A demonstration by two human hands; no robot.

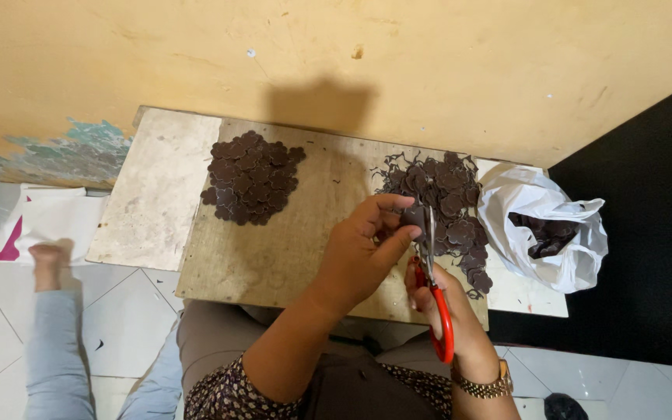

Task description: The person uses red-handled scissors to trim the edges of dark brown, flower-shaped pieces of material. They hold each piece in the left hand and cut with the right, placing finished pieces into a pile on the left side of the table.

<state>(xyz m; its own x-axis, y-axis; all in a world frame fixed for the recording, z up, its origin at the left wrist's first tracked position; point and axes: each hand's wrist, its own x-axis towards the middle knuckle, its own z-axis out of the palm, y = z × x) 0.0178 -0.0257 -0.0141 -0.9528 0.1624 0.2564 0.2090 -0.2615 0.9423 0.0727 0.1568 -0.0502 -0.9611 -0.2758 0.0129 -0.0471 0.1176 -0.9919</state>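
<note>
My left hand (363, 253) pinches a small dark brown flower-shaped piece (414, 215) between thumb and fingers. My right hand (449, 307) grips red-handled scissors (432, 276), whose metal blades point up against that piece. Both hands hover over the wooden board (274, 257). A tidy pile of trimmed brown pieces (252, 177) lies at the board's left. A looser heap of brown pieces and scraps (449, 202) lies just behind my hands on the right.
A white plastic bag (542, 225) holding more brown pieces sits at the right end. A pale slab (157, 190) adjoins the board's left. Another person's foot and grey trouser leg (52, 327) rest on the tiled floor, near white paper (52, 218). A yellow wall stands behind.
</note>
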